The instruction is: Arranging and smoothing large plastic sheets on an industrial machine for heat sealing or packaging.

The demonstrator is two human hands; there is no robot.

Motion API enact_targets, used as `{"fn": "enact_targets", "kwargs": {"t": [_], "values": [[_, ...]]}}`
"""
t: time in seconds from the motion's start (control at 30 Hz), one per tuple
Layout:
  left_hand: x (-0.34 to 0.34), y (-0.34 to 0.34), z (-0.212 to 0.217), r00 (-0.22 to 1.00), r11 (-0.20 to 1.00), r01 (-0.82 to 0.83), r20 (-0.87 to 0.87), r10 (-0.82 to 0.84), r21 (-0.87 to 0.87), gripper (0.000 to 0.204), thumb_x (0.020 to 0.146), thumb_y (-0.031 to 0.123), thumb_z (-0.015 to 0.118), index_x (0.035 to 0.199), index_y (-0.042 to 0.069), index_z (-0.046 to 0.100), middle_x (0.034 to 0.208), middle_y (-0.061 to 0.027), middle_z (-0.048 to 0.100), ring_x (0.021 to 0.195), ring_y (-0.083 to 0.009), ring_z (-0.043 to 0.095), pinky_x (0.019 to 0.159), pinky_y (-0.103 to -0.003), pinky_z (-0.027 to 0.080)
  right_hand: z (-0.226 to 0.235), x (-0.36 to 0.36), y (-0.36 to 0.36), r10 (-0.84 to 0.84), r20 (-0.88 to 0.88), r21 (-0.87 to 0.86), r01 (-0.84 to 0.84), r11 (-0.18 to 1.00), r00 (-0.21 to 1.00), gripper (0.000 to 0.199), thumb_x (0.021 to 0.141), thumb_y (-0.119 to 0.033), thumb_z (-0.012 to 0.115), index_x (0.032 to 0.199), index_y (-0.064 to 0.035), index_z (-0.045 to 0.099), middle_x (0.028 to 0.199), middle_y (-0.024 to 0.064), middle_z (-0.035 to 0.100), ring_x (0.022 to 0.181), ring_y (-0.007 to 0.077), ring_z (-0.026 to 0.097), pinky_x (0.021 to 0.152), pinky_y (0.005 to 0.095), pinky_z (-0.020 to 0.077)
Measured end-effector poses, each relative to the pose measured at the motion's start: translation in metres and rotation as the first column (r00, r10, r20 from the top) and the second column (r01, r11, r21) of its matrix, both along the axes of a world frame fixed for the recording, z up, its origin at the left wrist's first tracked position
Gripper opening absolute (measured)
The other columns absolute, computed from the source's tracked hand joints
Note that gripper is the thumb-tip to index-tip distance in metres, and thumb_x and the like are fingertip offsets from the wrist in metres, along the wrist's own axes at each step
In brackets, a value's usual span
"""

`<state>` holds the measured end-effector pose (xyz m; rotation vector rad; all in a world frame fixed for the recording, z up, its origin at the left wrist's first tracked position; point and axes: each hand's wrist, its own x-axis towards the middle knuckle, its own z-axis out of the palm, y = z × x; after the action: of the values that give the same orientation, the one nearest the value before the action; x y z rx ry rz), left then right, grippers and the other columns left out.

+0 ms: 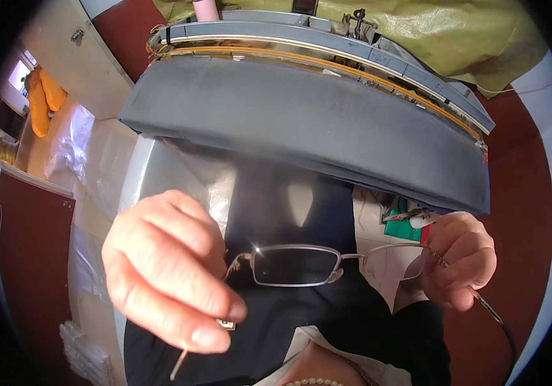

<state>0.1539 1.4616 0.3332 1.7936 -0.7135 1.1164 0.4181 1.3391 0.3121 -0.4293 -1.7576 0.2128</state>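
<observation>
A pair of eyeglasses [295, 267] with a thin metal frame is held up in front of my lap. My left hand [166, 270] is closed round its left side, with the fingertips pinched together. A small gold-coloured piece [226, 325] shows between thumb and finger, and a thin metal rod [178, 365] sticks out below them. I cannot tell whether the rod belongs to the glasses. My right hand [462, 260] grips the right hinge area, its fingers curled. From it the right temple arm with a dark tip [506, 338] points down and outward.
Ahead stands a bench with a dark grey cloth cover [276, 109], a long metal rail [289, 35] along its back. A pink cylinder [206, 9] rests behind the rail. Orange squashes [41, 103] and clear plastic sheeting [76, 141] lie at the left, near a door [86, 58].
</observation>
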Motion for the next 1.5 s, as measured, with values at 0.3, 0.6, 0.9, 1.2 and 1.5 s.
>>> {"fn": "enact_targets", "kwargs": {"t": [0.3, 0.6, 0.9, 1.2, 1.5], "values": [[0.000, 0.000, -0.003, 0.991, 0.992, -0.056, 0.117, 0.069, -0.116, 0.008, 0.074, 0.006, 0.065, 0.082, 0.007, 0.065, 0.076, -0.0029, 0.060, 0.042, -0.0076, 0.046, 0.038, -0.019, 0.035, 0.004, -0.018, 0.013, 0.033, -0.102, -0.104, -0.044, 0.994, 0.994, 0.022, 0.079, -0.033, 0.060, 0.070, -0.0134, 0.056, 0.060, -0.0027, 0.046, 0.043, 0.0073, 0.043, 0.036, 0.0186, 0.0344], [0.019, 0.001, 0.001, 0.943, 0.929, -0.184, 0.208, 0.259, -0.321, 0.008, 0.067, 0.004, 0.069, 0.067, 0.012, 0.069, 0.067, 0.0014, 0.060, 0.037, -0.0039, 0.047, 0.032, -0.014, 0.028, 0.028, -0.004, 0.023, 0.366, -0.009, -0.154, -0.363, 0.919, 0.931, 0.032, 0.079, -0.046, 0.055, 0.088, -0.0153, 0.058, 0.065, 0.0016, 0.048, 0.055, 0.0123, 0.046, 0.053, 0.0203, 0.0388], [0.025, 0.019, -0.012, 0.908, 0.907, -0.197, 0.279, 0.312, -0.372, 0.006, 0.065, 0.006, 0.070, 0.066, 0.011, 0.068, 0.062, 0.0008, 0.059, 0.039, -0.0042, 0.048, 0.033, -0.014, 0.032, 0.021, 0.009, 0.022, 0.305, -0.146, -0.187, -0.330, 0.925, 0.941, 0.025, 0.078, -0.040, 0.059, 0.089, -0.0167, 0.058, 0.066, -0.0021, 0.045, 0.059, 0.0086, 0.046, 0.054, 0.0204, 0.0365], [-0.037, 0.001, -0.010, 0.824, 0.883, -0.334, 0.353, 0.444, -0.330, 0.005, 0.067, 0.011, 0.067, 0.063, 0.014, 0.065, 0.058, 0.0031, 0.058, 0.043, -0.0026, 0.049, 0.038, -0.014, 0.035, 0.024, 0.062, -0.024, 0.273, -0.195, -0.109, -0.297, 0.949, 0.942, 0.025, 0.077, -0.038, 0.060, 0.092, -0.0178, 0.056, 0.068, -0.0029, 0.046, 0.060, 0.0077, 0.046, 0.054, 0.0202, 0.0361], [-0.083, 0.011, -0.001, 0.684, 0.829, -0.495, 0.471, 0.557, -0.261, 0.009, 0.069, 0.016, 0.065, 0.060, 0.017, 0.063, 0.055, 0.0054, 0.057, 0.046, -0.0010, 0.050, 0.043, -0.014, 0.038, 0.027, 0.018, 0.034, 0.289, -0.209, 0.016, -0.292, 0.956, 0.934, 0.026, 0.077, -0.037, 0.060, 0.094, -0.0189, 0.055, 0.070, -0.0038, 0.046, 0.061, 0.0068, 0.045, 0.055, 0.0200, 0.0357]]}}
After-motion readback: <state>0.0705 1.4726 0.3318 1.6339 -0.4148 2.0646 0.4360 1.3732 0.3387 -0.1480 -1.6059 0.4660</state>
